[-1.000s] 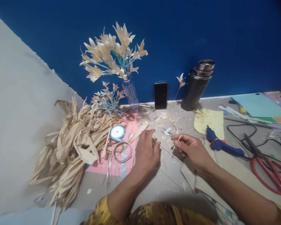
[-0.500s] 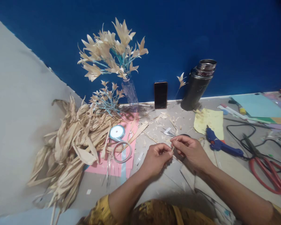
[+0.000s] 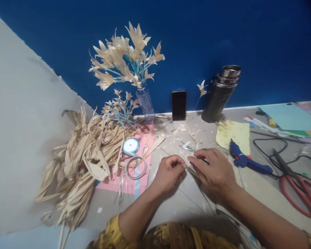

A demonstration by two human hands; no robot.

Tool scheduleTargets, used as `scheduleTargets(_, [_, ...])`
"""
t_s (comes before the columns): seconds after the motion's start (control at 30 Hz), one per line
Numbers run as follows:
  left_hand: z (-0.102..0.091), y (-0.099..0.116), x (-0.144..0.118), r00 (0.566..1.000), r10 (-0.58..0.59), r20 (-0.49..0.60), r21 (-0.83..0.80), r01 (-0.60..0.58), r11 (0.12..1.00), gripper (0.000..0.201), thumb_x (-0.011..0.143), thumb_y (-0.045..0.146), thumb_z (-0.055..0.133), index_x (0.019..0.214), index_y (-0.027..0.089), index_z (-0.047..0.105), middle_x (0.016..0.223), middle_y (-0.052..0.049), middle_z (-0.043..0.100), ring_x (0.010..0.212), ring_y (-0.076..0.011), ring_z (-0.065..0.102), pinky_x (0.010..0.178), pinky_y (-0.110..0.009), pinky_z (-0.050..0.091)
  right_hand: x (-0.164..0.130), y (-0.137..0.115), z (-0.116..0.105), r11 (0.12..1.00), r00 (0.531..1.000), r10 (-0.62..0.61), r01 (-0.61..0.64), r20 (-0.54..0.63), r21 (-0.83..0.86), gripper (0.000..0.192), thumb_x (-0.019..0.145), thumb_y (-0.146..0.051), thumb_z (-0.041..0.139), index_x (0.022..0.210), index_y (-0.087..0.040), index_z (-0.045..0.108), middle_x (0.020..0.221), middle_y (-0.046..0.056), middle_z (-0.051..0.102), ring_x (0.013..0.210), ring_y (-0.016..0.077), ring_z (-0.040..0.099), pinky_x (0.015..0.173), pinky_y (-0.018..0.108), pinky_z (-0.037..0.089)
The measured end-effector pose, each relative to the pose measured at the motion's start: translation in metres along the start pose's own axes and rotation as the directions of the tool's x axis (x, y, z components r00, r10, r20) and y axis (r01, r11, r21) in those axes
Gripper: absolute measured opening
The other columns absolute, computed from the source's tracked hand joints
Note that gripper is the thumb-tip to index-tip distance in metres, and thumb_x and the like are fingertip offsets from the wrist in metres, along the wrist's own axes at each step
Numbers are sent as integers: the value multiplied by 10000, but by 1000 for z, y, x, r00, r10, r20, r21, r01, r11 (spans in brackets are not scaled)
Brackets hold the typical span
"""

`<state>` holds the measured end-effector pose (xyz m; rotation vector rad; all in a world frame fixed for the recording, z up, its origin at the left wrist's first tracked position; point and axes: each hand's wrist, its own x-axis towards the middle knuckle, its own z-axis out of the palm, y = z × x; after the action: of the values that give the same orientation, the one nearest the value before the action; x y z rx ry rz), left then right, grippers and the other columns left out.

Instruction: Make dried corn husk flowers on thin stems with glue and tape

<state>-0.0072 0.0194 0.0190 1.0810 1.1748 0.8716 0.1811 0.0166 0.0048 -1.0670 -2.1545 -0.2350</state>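
My left hand [image 3: 171, 174] is closed in a pinch over the middle of the table, its fingertips angled toward my right hand [image 3: 215, 171]. The right thumb and fingers are pressed together a short gap away. Whatever sits between the fingertips is too small to make out; a pale speck shows there. Just beyond the right fingers lie small scissors [image 3: 188, 148], partly covered by that hand. Pale husk scraps [image 3: 181, 128] are scattered behind the hands. A thin wire [image 3: 188, 196] runs below them on the table.
To the left lie a heap of dried husks [image 3: 79, 162], a ribbon spool [image 3: 131, 146] and a grey ring [image 3: 136, 167] on pink paper. Husk flowers [image 3: 126, 58], a phone [image 3: 179, 105] and a flask [image 3: 220, 95] stand behind. Rightward are a blue glue gun [image 3: 248, 163] and red-handled scissors [image 3: 290, 188].
The thin pale piece that showed between my fingertips is now mostly hidden. My right hand has turned and its fingers have lowered a little. The view has shifted slightly left.
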Motion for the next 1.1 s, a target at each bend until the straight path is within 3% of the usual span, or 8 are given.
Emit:
scheduleTargets(0.17, [0,4,-2,998,-24,54,-44,26,999,160,704,309,676,638,177,612,521,12,520,510,-116,444,542,-269,317,-2,4,2,1000,999,-15,15,47,-9,168,991,-196,583,988,-201,751,958,89,702,863,243,539,757,365,407])
scheduleTargets(0.3, [-1,-1,-3,999,51,3,83,-51,995,119,745,266,657,663,180,646,572,8,548,559,-123,455,571,-266,338,-4,5,2,1000,984,-28,29,175,-7,193,996,-182,549,941,-186,734,921,88,715,841,243,533,736,370,378])
scheduleTargets(0.43, [-1,-5,-3,991,130,-31,202,-121,972,117,768,234,644,670,183,681,598,7,571,588,-133,462,580,-259,343,-7,1,8,986,955,102,-135,278,103,276,1036,-216,473,896,-204,711,848,79,706,828,235,563,717,348,391])
scheduleTargets(0.53, [-1,-4,-3,993,115,-19,200,-109,974,145,781,263,649,666,181,686,593,5,582,591,-138,474,574,-253,347,-7,0,12,913,900,223,-327,374,243,330,1059,-288,430,867,-222,690,818,59,701,804,216,607,705,322,419])
scheduleTargets(0.67, [-1,-3,-2,995,94,-34,203,-86,975,146,772,258,654,654,177,685,591,7,596,585,-133,489,575,-251,357,-1,0,11,726,808,321,-545,494,420,323,1017,-326,470,814,-222,698,782,37,715,748,204,640,688,315,445])
scheduleTargets(0.83, [4,-7,0,997,19,-72,21,-17,1000,128,724,252,723,651,155,680,563,1,602,536,-118,511,551,-252,383,7,-2,8,448,738,478,-671,477,590,210,887,-337,652,761,-223,774,803,44,758,777,216,664,734,328,483])
scheduleTargets(1.0, [6,-16,3,970,-221,99,-430,241,870,330,619,321,907,755,115,689,655,-23,655,508,-92,552,515,-232,440,6,-9,13,20,569,580,-726,583,688,290,767,-480,810,748,-191,810,787,59,715,686,182,600,603,301,457])
scheduleTargets(1.1, [5,-19,5,933,-264,246,-543,358,760,351,582,233,942,783,95,690,647,-11,640,502,-75,558,537,-224,474,4,-14,15,-50,552,591,-702,588,710,307,731,-498,844,774,-195,829,832,65,707,724,179,594,619,297,467])
